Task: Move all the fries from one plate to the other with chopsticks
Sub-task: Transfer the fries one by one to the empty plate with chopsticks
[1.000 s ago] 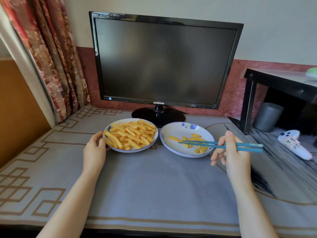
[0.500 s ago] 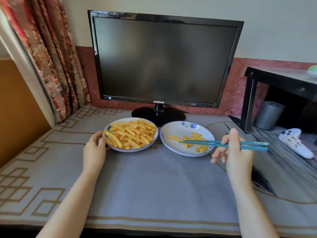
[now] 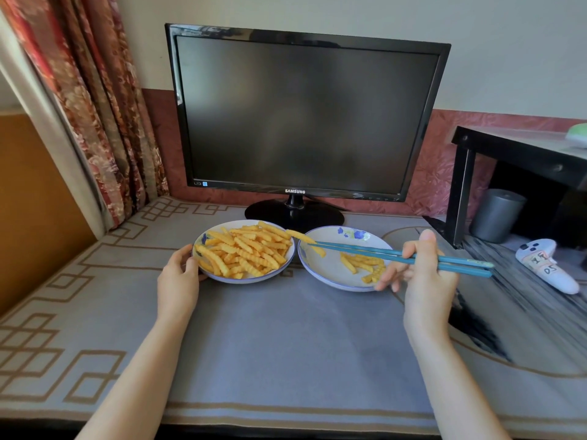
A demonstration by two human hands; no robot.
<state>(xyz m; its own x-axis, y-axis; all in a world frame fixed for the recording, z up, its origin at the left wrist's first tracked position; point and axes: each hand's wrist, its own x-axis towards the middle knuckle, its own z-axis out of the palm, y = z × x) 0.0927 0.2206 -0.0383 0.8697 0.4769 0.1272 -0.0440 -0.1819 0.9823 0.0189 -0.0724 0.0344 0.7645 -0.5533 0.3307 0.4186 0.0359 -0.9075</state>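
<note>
While over neighbouring rims (image 3: pixel 293 258), fry (image 3: pixel 301 238) in chopsticks (image 3: pixel 365 250).

L grip (image 3: pixel 178 279), R grip (image 3: pixel 425 282): bare.

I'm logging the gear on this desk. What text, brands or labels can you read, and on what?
"SAMSUNG": monitor, bottom bezel, centre.
"DS": handwritten on the white controller; the marks above it are unclear.
Small logo on the monitor's lower left bezel: too small to read.

right hand (image 3: pixel 425 274) holds chopsticks (image 3: pixel 365 250) over sparse plate (image 3: pixel 330 271); left hand (image 3: pixel 178 281) grips heaped plate (image 3: pixel 247 278).
</note>
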